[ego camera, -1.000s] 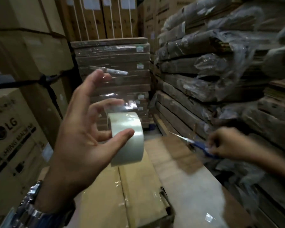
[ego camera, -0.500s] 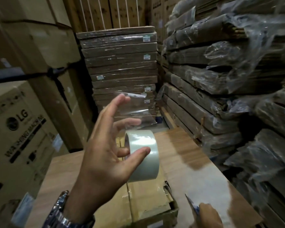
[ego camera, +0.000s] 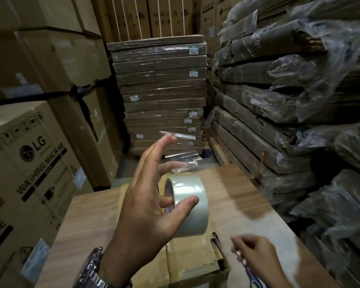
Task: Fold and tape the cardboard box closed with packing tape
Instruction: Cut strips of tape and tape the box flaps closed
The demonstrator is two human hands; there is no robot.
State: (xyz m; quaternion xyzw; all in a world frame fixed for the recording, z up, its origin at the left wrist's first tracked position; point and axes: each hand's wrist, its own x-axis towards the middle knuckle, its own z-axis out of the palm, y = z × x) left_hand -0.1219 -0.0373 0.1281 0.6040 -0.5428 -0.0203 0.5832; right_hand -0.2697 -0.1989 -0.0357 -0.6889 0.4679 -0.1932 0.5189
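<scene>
My left hand (ego camera: 148, 206) holds up a roll of clear packing tape (ego camera: 190, 206) above the box, thumb on the outside and a finger through the core. A loose strip of tape (ego camera: 180, 149) sticks to my raised fingertips. Below lies the brown cardboard box (ego camera: 192, 260), its top flaps folded flat with glossy tape along the centre seam. My right hand (ego camera: 256, 257) is low at the right of the box, curled around blue-handled scissors (ego camera: 252, 274) that are mostly hidden.
The box sits on a wooden table (ego camera: 243, 196). An LG washing machine carton (ego camera: 27, 163) stands close on the left. Stacks of wrapped flat cardboard (ego camera: 160, 90) fill the back, and plastic-covered bundles (ego camera: 289, 90) crowd the right side.
My right hand came from the bundles on the right down to the table beside the box, still holding the scissors. The view tilted down; the tape roll stays held up.
</scene>
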